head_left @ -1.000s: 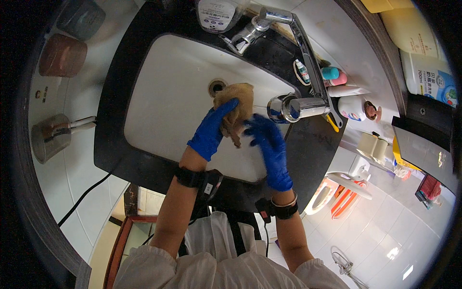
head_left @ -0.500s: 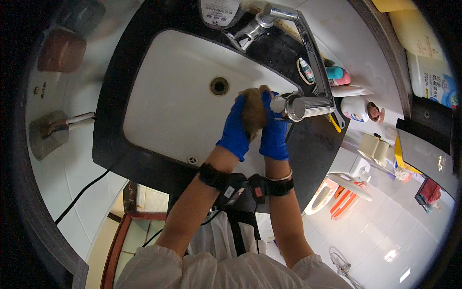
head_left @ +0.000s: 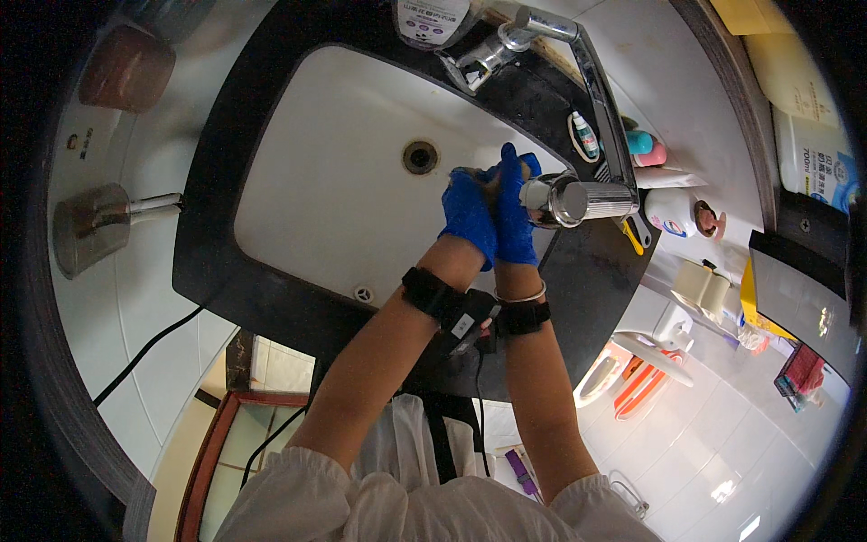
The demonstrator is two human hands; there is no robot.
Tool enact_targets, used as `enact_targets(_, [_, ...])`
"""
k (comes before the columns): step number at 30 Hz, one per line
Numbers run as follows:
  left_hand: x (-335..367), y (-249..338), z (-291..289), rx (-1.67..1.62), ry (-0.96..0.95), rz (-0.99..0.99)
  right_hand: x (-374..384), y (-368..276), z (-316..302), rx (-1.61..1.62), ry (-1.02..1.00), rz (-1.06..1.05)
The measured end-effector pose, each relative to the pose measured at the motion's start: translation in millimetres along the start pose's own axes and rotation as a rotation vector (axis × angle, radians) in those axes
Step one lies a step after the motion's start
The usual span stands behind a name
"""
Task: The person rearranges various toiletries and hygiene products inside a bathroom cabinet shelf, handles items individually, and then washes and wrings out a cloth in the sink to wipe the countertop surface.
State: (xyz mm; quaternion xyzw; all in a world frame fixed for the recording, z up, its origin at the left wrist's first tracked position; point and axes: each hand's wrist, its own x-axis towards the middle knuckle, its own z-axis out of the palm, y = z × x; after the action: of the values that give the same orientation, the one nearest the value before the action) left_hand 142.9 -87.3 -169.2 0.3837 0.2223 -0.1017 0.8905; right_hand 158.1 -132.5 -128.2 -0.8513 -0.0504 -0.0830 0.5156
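Over the right part of the white sink [head_left: 316, 163], my left hand [head_left: 470, 217] and my right hand [head_left: 515, 212] press together, both in blue gloves. Between them is a wet-looking brown cloth [head_left: 490, 188], bunched up so that only a little of it shows. Both hands are closed on it. Just right of my right hand is the chrome faucet's ribbed spout head [head_left: 591, 203], very near my fingers. Whether water runs from it I cannot make out.
A drain hole [head_left: 419, 157] lies left of my hands. Behind the sink stand the faucet base [head_left: 488, 63] and a clear bottle [head_left: 432, 20]. Along the right counter are a small tube [head_left: 585, 137], a white pump bottle [head_left: 668, 212] and a yellow-handled tool [head_left: 632, 237]. A cup [head_left: 93, 228] hangs on the left wall.
My hands have drawn closer together and squeezed the brown cloth, which was bulging out between them and is now mostly hidden. The whole view has shifted slightly.
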Motion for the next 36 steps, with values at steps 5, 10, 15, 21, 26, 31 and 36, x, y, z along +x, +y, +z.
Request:
enact_targets(5, [-11, 30, 18, -0.108, 0.323, -0.077, 0, 31, 7, 0.272, 0.074, 0.283])
enact_targets(10, [-38, 51, 0, 0.158, 0.343, -0.088, -27, 40, -8, 0.934, 0.022, 0.559])
enact_targets(15, [-46, 76, -17, 0.031, 0.275, -0.011, -30, 19, -24, 1.366, 0.119, 0.892])
enact_targets(21, [-28, 142, -4, 0.156, 0.276, 0.373, -21, -24, -35, 0.241, -0.06, 0.241])
enact_targets(26, [1, 170, -2, 0.316, 0.114, 0.516, -20, -46, -42, 1.435, 0.151, 0.682])
enact_targets(31, [-39, 145, -14, 0.476, 0.114, 0.432, -34, -57, -47, 1.419, 0.057, 0.669])
enact_targets(36, [-81, 69, -36, 0.27, -0.016, 0.038, -52, -55, -34, 1.388, 0.01, 0.708])
